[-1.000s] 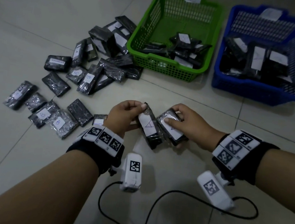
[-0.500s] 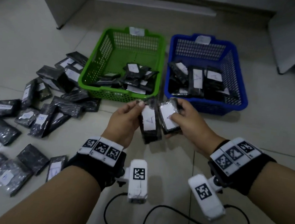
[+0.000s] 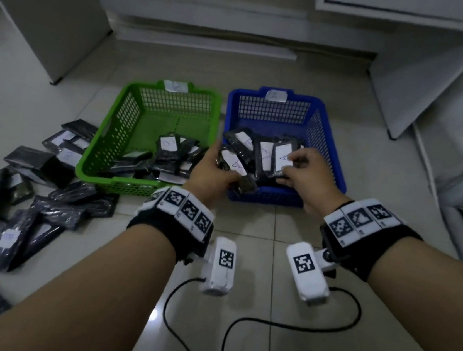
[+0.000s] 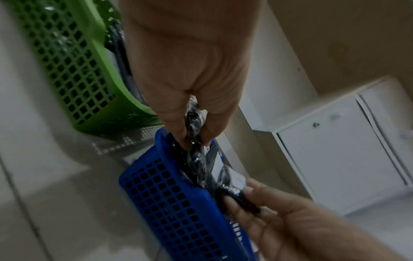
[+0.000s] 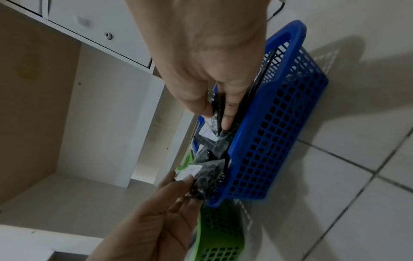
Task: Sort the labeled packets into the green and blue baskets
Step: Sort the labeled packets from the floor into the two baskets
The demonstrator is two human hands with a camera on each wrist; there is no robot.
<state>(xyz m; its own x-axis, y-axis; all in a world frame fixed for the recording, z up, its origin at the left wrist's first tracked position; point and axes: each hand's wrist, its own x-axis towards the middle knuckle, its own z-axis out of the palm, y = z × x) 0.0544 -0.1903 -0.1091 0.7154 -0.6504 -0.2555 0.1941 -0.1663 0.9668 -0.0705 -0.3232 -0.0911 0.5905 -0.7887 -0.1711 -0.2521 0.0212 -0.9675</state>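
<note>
Both hands over blue basket (image 3: pixel 333 170) at 1 o'clock: left hand (image 3: pixel 210 170) fingers clamp packet (image 3: pixel 236 165), right hand (image 3: pixel 301 169) fingers pinch another packet (image 3: pixel 281 159), both A-labeled, for drop-in.

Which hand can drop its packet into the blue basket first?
Probably the right hand. Its packet is already well inside the blue basket, among the others. The left hand holds its packet at the basket's near left corner, partly over the rim.

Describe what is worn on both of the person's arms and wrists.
Both forearms are bare, no sleeves. Each wrist carries a black band topped with a white strip of square black-and-white markers. Below each hangs a white camera bearing one marker, trailing a black cable.
</note>
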